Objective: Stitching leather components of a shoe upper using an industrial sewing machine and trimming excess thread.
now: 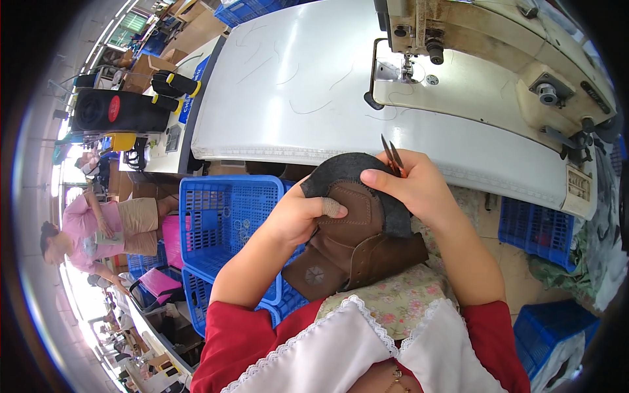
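Brown leather edged in black is gripped from both sides at a sewing station, where a stitched leather piece (357, 213) is held above a floral apron (383, 314), just in front of a white bench (275, 85). The left hand (295, 216) is clamped on the piece, its wrapped thumb pressed flat to the brown face. The right hand (419, 187) pinches the curved black rim (398, 213) under its thumb and also grips small scissors (396, 159), their slim blades slightly parted and pointing away from the leather. A stamped flap (308, 265) hangs below, and a sewing machine (472, 39) stands on the bench beyond.

Good handling of the stitched edge would seem to call for even thumb pressure on either side of the seam, keeping the curve spread without stretching it. The scissor tips are best kept turned outward, as here, since a careless twist of the wrist could nick leather or stitching.
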A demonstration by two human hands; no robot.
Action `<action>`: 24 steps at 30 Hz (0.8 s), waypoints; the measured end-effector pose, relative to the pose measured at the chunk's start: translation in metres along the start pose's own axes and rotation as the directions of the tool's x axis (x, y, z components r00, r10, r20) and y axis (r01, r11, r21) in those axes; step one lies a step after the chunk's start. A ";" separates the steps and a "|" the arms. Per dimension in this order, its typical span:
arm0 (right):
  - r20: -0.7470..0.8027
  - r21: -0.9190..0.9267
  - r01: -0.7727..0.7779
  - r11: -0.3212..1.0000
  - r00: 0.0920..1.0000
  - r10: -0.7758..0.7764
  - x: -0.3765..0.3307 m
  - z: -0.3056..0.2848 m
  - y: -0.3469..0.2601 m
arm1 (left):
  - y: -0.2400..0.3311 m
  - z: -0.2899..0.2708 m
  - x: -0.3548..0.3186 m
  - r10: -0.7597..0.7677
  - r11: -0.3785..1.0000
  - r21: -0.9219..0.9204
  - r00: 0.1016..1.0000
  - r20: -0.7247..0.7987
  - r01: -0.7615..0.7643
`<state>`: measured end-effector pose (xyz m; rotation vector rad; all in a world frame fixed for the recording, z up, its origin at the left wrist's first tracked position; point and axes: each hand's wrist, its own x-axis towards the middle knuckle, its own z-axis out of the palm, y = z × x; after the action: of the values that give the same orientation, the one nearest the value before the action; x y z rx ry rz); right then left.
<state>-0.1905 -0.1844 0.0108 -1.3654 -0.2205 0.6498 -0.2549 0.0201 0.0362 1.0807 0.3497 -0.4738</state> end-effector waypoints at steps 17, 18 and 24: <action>0.055 0.121 0.006 0.993 0.998 -0.013 -0.002 -0.004 0.012 | -0.005 0.011 -0.006 0.011 0.960 0.279 1.000 0.011 -0.014; 0.057 0.120 0.005 0.993 0.998 -0.012 -0.003 -0.004 0.008 | -0.005 0.011 -0.006 -0.026 0.961 0.274 1.000 0.011 0.022; 0.132 -0.050 0.037 0.998 0.991 -0.030 -0.003 -0.005 0.001 | -0.006 0.024 -0.010 0.021 0.992 0.121 1.000 -0.010 -0.020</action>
<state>-0.1911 -0.1904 0.0095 -1.3673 -0.3678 0.7107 -0.2651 -0.0015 0.0469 1.2040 0.3225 -0.4758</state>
